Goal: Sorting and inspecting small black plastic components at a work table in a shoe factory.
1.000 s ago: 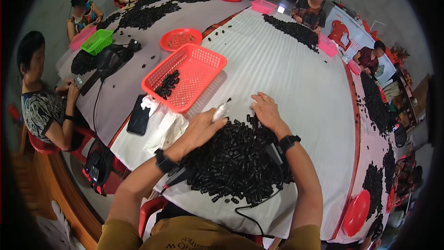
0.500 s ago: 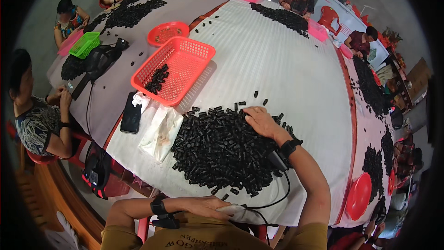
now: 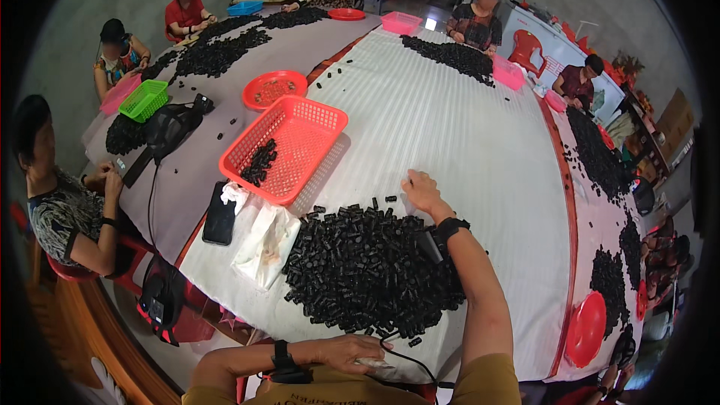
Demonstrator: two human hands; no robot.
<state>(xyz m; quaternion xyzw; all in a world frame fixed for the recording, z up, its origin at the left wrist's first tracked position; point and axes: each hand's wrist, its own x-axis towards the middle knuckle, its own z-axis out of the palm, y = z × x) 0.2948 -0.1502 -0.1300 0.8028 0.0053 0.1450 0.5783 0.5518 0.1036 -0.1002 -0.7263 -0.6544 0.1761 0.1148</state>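
A heap of small black cylindrical pieces [image 3: 360, 270] lies on the white-covered table in front of me. My right hand [image 3: 424, 192] is over the cloth at the heap's far edge, fingers slightly bent and apart, with no piece visible in it. One loose black piece [image 3: 391, 199] lies just left of it. Close to my body, by the near table edge, my left hand [image 3: 351, 352] is closed on a crumpled white cloth [image 3: 372, 364]; its exact kind is hard to make out. A dark cable runs beside that hand.
Beyond the heap stands a red perforated basket [image 3: 315, 157] holding some black pieces, with a red round tray [image 3: 251, 97] behind it. A phone [image 3: 219, 214] and white packet [image 3: 264, 247] lie left. Several people sit around the table beside other black heaps; a red plate [image 3: 586, 330] is right.
My right hand has gone from the heap's far side onto the cloth beyond it. Two loose pieces beyond the heap no longer show there. The view has shifted; my left hand stays near my body.
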